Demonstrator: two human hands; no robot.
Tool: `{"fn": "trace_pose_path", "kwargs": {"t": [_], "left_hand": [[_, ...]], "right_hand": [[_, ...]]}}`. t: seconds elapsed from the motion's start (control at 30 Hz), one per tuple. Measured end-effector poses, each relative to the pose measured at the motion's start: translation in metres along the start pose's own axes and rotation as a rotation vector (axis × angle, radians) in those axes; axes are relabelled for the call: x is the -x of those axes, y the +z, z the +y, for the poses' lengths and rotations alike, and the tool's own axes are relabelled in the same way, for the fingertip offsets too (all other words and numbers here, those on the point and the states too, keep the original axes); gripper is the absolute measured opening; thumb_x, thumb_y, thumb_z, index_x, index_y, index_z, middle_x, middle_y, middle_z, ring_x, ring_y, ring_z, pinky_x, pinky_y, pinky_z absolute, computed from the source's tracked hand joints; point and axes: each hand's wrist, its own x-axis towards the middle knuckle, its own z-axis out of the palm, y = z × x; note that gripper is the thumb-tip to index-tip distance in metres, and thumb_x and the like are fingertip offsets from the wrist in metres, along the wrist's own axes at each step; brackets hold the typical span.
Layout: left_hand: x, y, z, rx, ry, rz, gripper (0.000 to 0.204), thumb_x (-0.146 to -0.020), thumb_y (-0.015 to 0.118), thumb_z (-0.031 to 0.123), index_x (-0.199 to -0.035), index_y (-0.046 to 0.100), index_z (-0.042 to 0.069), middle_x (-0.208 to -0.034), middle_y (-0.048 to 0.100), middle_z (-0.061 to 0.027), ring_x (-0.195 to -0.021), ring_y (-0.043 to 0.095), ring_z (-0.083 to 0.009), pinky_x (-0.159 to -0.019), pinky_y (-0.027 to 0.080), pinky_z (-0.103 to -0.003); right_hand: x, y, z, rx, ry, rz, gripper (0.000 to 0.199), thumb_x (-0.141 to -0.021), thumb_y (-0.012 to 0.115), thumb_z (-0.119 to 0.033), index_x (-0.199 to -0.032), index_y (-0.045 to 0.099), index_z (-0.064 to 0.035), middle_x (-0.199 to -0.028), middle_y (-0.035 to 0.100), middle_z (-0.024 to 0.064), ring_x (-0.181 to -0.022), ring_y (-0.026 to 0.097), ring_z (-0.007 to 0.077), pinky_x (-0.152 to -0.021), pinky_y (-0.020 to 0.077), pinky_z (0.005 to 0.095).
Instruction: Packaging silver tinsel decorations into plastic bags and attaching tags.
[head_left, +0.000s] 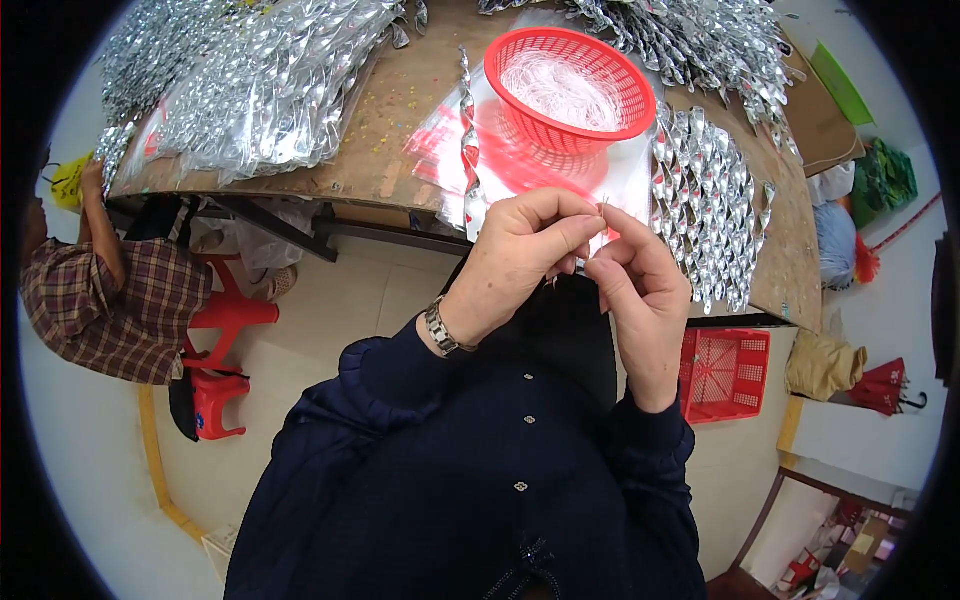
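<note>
Pale tiled floor [330, 300]; worn wooden table [400, 110]; red plastic stool [225, 340]; white wall [890, 300].

Thin item pinched between left hand [520, 250] and right hand [640, 290]: too fine to identify; only a sliver shows above the fingertips. Contents of red basket [570, 90]: pale tangle, strands unresolved. Co-worker in plaid shirt [110, 300] cut off at left rim. Silver spiral heaps [250, 80] run past top edge.
</note>
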Motion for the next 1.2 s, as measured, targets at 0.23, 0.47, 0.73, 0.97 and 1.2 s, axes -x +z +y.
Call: {"fn": "trace_pose_path", "kwargs": {"t": [0.23,0.47,0.73,0.97,1.2], "left_hand": [[-0.001,-0.001,-0.001,0.055,-0.048,-0.010,0.011,-0.093,0.063,0.014,-0.099,0.066,0.005,-0.075,0.060,0.0024,-0.062,0.054,-0.0045,-0.054,0.039,-0.017],[-0.001,-0.002,-0.001,0.088,-0.083,-0.014,0.011,-0.093,0.062,0.015,-0.098,0.066,0.006,-0.074,0.060,0.0031,-0.062,0.053,-0.0040,-0.054,0.039,-0.017],[-0.001,-0.002,-0.002,0.069,-0.068,-0.025,0.010,-0.093,0.062,0.014,-0.097,0.066,0.006,-0.074,0.060,0.0037,-0.063,0.053,-0.0031,-0.055,0.038,-0.017],[0.000,-0.001,0.001,-0.020,0.016,-0.056,0.010,-0.093,0.061,0.012,-0.097,0.067,0.005,-0.076,0.061,0.0035,-0.064,0.053,-0.0028,-0.055,0.039,-0.016],[0.004,0.000,0.001,-0.080,0.059,-0.102,0.011,-0.093,0.061,0.010,-0.098,0.067,0.003,-0.078,0.062,0.0028,-0.065,0.052,-0.0025,-0.057,0.040,-0.016]], "right_hand": [[0.000,0.000,0.001,0.017,-0.004,-0.015,0.043,-0.088,0.061,0.003,-0.130,0.056,-0.0026,-0.077,0.056,-0.0042,-0.064,0.048,0.0011,-0.055,0.0376,0.0157],[0.001,0.000,0.002,0.020,0.002,-0.021,0.043,-0.088,0.061,0.002,-0.130,0.055,-0.0024,-0.077,0.055,-0.0045,-0.063,0.047,0.0008,-0.055,0.0370,0.0157],[0.002,-0.002,0.002,0.007,0.008,-0.035,0.045,-0.088,0.061,0.003,-0.132,0.053,-0.0024,-0.077,0.056,-0.0038,-0.063,0.048,0.0011,-0.055,0.0372,0.0161],[0.002,-0.009,-0.002,0.066,0.014,-0.022,0.043,-0.089,0.060,0.000,-0.131,0.053,-0.0016,-0.083,0.060,-0.0008,-0.066,0.050,0.0025,-0.057,0.0398,0.0171],[-0.002,-0.020,-0.007,0.130,-0.026,-0.003,0.030,-0.094,0.055,-0.004,-0.124,0.058,-0.0012,-0.093,0.061,0.0015,-0.068,0.049,0.0040,-0.057,0.0400,0.0171]]}}
